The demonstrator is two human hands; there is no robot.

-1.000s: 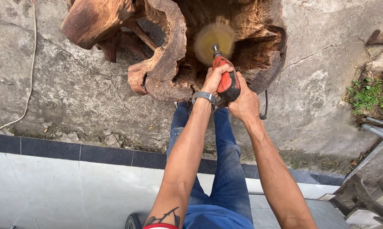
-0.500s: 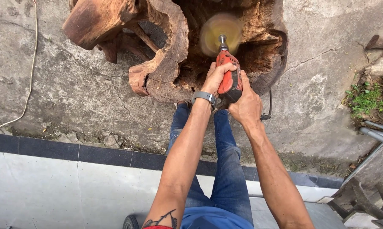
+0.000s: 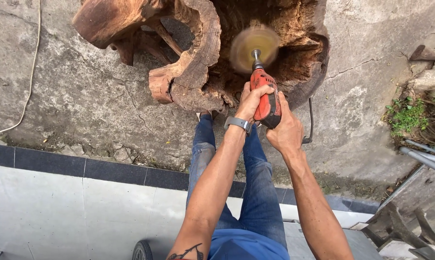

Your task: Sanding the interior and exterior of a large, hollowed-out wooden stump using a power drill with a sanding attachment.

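**Red power drill with spinning wire brush inside a hollow stump**

The red, pistol-shaped power drill [image 3: 264, 98] sits just above the middle of the view, nose pointing toward twelve o'clock. On its chuck a round, yellowish wire brush wheel [image 3: 255, 47] shows as a blurred disc, set in the dark hollow of a large reddish-brown, gnarled wooden tree stump [image 3: 193, 58] that fills the upper centre. Whether the disc touches the wood cannot be told.

The left hand [image 3: 252, 100] is wrapped around the drill body from the nine o'clock side, fingers curled over the top of the housing. A grey wristband [image 3: 237, 123] circles that wrist. The right hand [image 3: 286, 127] clasps the drill's rear and grip from the four o'clock side, palm pressed against it. Both hands hold the tool firmly.

A black cable [image 3: 309, 120] hangs at three o'clock of the right hand, beside the stump's edge. Below the hands, toward six o'clock, are legs in blue denim jeans [image 3: 256, 192] and the hem of a blue shirt [image 3: 249, 248].

The stump stands on a rough, cracked grey concrete floor [image 3: 82, 106]. At nine o'clock a thin pale cord [image 3: 28, 91] runs across it. At seven o'clock a dark tiled strip [image 3: 82, 167] borders a pale grey smooth surface [image 3: 73, 216]. At three o'clock a patch of green weeds [image 3: 408, 115] grows; grey metal pipes [image 3: 424, 156] lie below it.
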